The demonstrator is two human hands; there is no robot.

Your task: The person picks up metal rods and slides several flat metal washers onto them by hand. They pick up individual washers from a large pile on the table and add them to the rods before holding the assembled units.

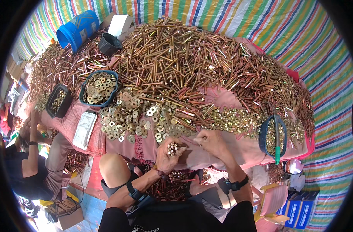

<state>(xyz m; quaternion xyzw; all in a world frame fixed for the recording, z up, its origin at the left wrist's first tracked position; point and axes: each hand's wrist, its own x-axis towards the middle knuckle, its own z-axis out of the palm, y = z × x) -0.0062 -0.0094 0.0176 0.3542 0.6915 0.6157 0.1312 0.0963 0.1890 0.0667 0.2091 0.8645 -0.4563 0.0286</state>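
Note:
My left hand (164, 159) is closed round a bundle of bolts (172, 149), their ends pointing up. Beside it on the right, my right hand (216, 144) has curled fingers with thumb and forefinger close together; whatever they may pinch is too small to make out. Both hands are over the near edge of a pink cloth (236, 149). Just beyond them lie loose flat washers (134, 118) and a strip of small brassy nuts (236, 120). A large heap of long brassy bolts (176, 58) rises behind.
Washers fill a blue bowl (83, 99); a dark tub (52, 110) holds small parts. At right, a blue basin (263, 142) of nuts has a green-handled tool (277, 152) across it. A blue bucket (81, 29) lies at the back left. Another person (33, 166) sits at left.

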